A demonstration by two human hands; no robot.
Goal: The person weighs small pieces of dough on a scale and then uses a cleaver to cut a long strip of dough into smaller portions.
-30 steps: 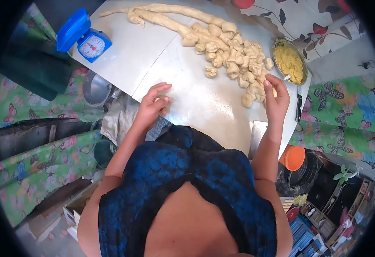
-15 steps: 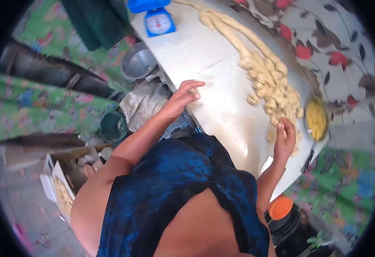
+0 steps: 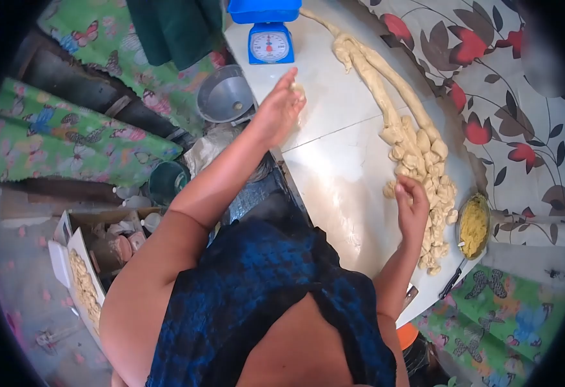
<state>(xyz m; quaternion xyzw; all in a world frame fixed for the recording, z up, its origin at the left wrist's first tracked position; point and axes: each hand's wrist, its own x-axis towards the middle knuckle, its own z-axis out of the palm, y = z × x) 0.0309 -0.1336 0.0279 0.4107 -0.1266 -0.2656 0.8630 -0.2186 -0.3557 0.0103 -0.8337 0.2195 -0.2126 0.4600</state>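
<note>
My left hand (image 3: 281, 111) is raised over the left edge of the table, just below the kitchen scale. Its fingers are curled around a small pale piece of dough (image 3: 297, 89). On the other side, my right hand (image 3: 413, 206) reaches over the left side of a heap of cut dough pieces (image 3: 437, 184). The thumb and curled fingers pinch at a single dough piece (image 3: 390, 189) lying beside the heap. Long dough ropes (image 3: 376, 80) run from the heap toward the far end of the table.
A blue kitchen scale (image 3: 270, 45) stands at the far left of the table (image 3: 334, 174). At the right edge are a bowl of yellow spread (image 3: 474, 229) and a black-handled knife (image 3: 451, 282). A metal basin (image 3: 226, 95) and an open box (image 3: 108, 242) sit left of the table.
The left hand has moved up toward the scale, its fingers now curled around dough. My right hand has shifted up the heap to the lone piece at its left side. The camera view has shifted.
</note>
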